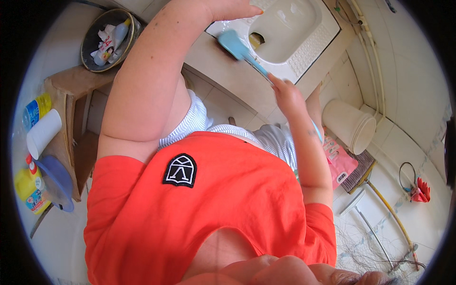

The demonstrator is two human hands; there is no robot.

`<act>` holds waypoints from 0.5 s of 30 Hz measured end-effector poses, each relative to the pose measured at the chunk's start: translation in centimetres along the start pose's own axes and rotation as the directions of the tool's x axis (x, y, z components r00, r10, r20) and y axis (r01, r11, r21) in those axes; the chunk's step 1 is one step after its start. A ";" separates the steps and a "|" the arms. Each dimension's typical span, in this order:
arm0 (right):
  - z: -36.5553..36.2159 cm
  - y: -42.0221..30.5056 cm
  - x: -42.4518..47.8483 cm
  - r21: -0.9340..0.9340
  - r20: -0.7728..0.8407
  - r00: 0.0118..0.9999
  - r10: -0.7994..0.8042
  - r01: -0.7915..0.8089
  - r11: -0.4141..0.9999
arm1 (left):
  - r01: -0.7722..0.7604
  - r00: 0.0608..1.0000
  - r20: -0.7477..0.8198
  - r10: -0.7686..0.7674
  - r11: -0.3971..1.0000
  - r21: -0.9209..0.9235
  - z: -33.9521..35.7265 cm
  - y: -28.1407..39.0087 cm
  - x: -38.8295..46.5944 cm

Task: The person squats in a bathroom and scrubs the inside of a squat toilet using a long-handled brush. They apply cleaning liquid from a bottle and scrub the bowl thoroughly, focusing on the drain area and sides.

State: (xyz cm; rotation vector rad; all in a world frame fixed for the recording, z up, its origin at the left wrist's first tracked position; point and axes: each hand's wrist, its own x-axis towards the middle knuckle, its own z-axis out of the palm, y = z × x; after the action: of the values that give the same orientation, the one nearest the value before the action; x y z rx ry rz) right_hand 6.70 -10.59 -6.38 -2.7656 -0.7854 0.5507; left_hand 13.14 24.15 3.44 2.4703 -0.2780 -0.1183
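Note:
My right hand (286,93) grips the handle of a light blue long-handled brush (233,43). The brush head, blurred, is over the near left edge of a white ceramic squat toilet (309,57), beside its raised step (213,67). Water glistens in the toilet's basin, and something yellowish shows in the dark drain hole (256,40). My left hand (231,9) reaches over the toilet's far left side at the top of the view. Part of it is cut off there, so whether it holds anything is hidden.
A waste bin (85,53) with wrappers stands left, near a wooden stand (78,80) with a white cup (44,133). Beside it are a blue basin (60,178) and a yellow bottle (23,185). At right are a white bucket (343,123), pink package (342,160) and squeegee (372,228).

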 end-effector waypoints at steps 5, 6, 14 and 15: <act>0.8 -4.5 5.1 0.031 0.001 0.999 -0.050 0.050 0.998 | 0.021 1.000 0.022 -0.020 1.000 -0.014 -0.6 0.8 -0.5; 0.7 -3.0 3.9 0.029 -0.011 0.999 -0.045 0.045 0.999 | 0.042 0.995 0.092 -0.041 0.999 -0.013 -1.5 1.5 -0.5; -4.0 7.3 -11.1 -0.097 0.024 0.934 0.357 -0.353 0.931 | 0.074 0.995 0.075 -0.070 0.995 -0.063 -2.1 1.9 -0.8; -4.3 7.6 -10.8 -0.119 0.020 0.885 0.466 -0.460 0.880 | 0.056 0.997 0.047 -0.054 0.997 -0.050 -1.7 1.8 -0.8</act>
State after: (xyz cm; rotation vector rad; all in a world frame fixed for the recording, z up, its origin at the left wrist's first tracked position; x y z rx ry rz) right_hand 3.45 -23.23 -1.56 -3.0639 -0.1480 0.6740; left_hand 12.35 23.91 5.91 2.4277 -0.2236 -0.2024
